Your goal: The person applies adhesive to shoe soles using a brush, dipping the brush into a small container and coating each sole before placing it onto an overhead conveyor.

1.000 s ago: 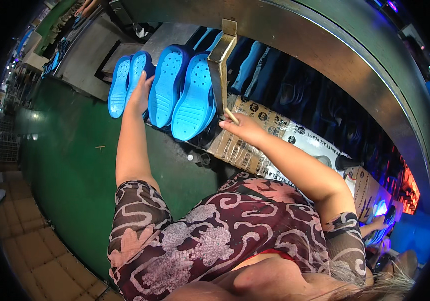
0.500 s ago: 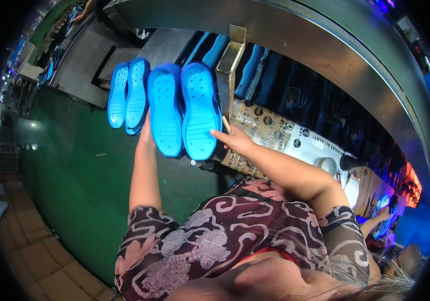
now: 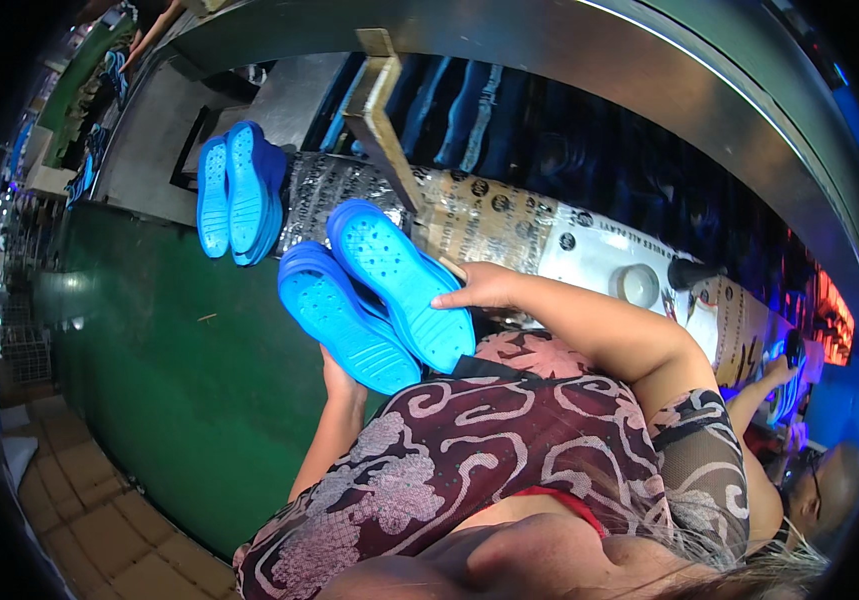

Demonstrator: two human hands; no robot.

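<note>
I hold two blue shoe soles side by side in front of my body, apparently with more stacked beneath. The left sole point(image 3: 349, 320) leans against the right sole point(image 3: 399, 285); both have small holes at the far end and ridges at the near end. My left hand point(image 3: 342, 380) is closed round the left sole's near outer side, its fingers mostly hidden below. My right hand point(image 3: 481, 287) grips the right sole's outer edge, thumb on top. A thin pale stick point(image 3: 452, 267) pokes up between its thumb and fingers.
More blue soles point(image 3: 246, 195) stand stacked at the bench's left end. An upright metal bracket point(image 3: 384, 130) rises beyond my hands. Along the covered bench point(image 3: 479, 215) sit a round white dish point(image 3: 636, 285) and a dark cone-shaped thing point(image 3: 694, 273). Another person point(image 3: 819, 490) is at the far right.
Both hands have drawn the soles nearer my body, and the soles now slant, far ends to the left. The bench covering behind them shows more. The view has shifted somewhat.
</note>
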